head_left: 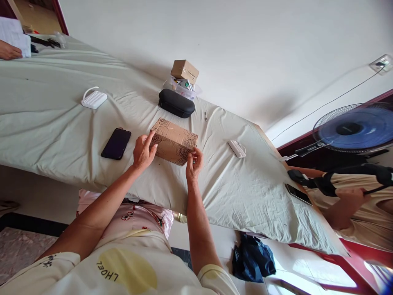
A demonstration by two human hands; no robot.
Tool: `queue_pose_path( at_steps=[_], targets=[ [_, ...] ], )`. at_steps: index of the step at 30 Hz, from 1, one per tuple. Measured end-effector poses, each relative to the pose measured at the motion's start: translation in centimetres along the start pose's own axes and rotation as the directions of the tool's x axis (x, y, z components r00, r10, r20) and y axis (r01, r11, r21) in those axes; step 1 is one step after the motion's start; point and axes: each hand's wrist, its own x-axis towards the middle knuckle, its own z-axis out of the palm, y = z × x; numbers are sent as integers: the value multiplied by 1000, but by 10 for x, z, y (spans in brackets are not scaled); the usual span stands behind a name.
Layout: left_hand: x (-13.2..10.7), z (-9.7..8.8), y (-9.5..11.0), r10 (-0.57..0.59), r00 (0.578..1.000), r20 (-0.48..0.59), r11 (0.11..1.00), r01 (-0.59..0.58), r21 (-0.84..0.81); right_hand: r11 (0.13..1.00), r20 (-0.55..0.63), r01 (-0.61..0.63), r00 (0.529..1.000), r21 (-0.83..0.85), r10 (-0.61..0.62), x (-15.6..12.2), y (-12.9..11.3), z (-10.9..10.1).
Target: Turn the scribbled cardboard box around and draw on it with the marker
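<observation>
1 patterned box (174, 140) | left hand (143, 150) spread against it | right hand (194, 162) pinching corner | tub (189, 94): oddments (185, 85)

We're up at head height, our single view peering forward and down, fairly near the hands (143, 152) around centre, bench (221, 188) slanting from ten o'clock to four, wall (245, 49) towards one!

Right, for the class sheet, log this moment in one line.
cardboard box: on cloth | left hand: at left end | right hand: at right end | beyond box: black case
</observation>
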Motion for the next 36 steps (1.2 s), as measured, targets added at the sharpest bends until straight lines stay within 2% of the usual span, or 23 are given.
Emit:
queue_pose_path(
  at_steps=[6,9,12,15,19,24,27,30,33,36],
  targets=[
    [8,-2,5,-27,998,50,998,24,56,1000,-22,-10,1000,0,10,-1,1,5],
    [9,-4,13,-19,999,39,994,14,112,1000,-5,-19,1000,12,19,-2,-1,7],
    [8,-5,24,32,999,23,988,-35,147,1000,8,-26,1000,1,26,-3,-2,8],
    [6,-2,37,91,991,96,981,-105,161,999,2,-38,999,12,38,-3,-2,10],
    [0,13,61,168,959,229,966,-206,156,998,-5,-54,999,24,54,-3,1,12],
    [-16,37,95,287,893,345,935,-340,103,997,10,-65,998,28,65,-5,0,11],
    [-20,42,101,308,869,386,929,-363,77,999,7,-44,999,28,44,-4,1,7],
    [-19,40,97,302,861,410,932,-357,63,999,-28,-21,999,30,22,3,10,-1],
    [-18,39,93,292,859,420,935,-349,65,992,-62,-70,996,-110,63,9,25,-10],
    [-18,40,92,292,858,422,934,-350,66,929,55,-134,985,-344,163,9,37,-17]
  ],
)
